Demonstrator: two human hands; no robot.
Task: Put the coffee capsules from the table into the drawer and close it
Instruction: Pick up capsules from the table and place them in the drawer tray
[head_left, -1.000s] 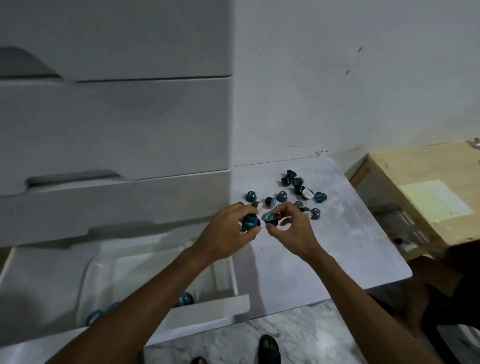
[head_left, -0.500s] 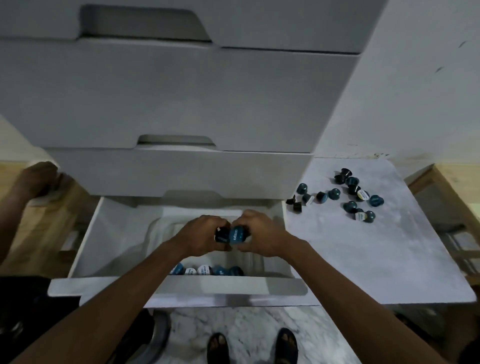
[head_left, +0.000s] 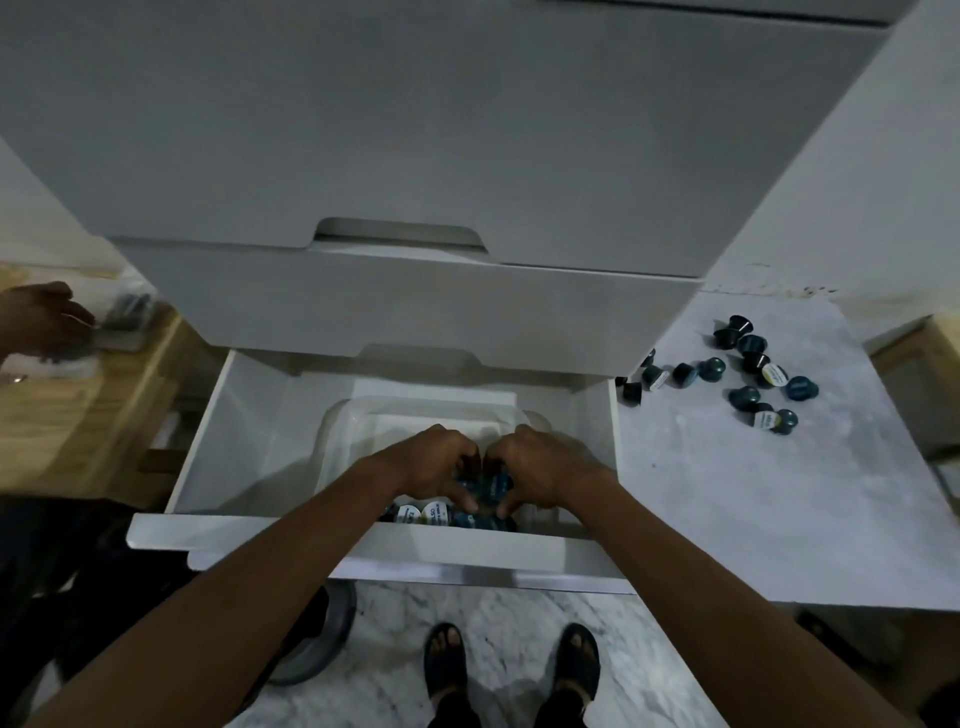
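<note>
both hands' fingers (head_left: 470, 506) pinching capsules (head_left: 493, 486) over the open drawer (head_left: 363, 540); roughly fourteen capsules on table (head_left: 727, 493)

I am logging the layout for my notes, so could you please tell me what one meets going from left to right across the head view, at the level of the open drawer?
Another person's hand → wooden surface → open drawer → left hand → right hand → capsules on the table
</note>
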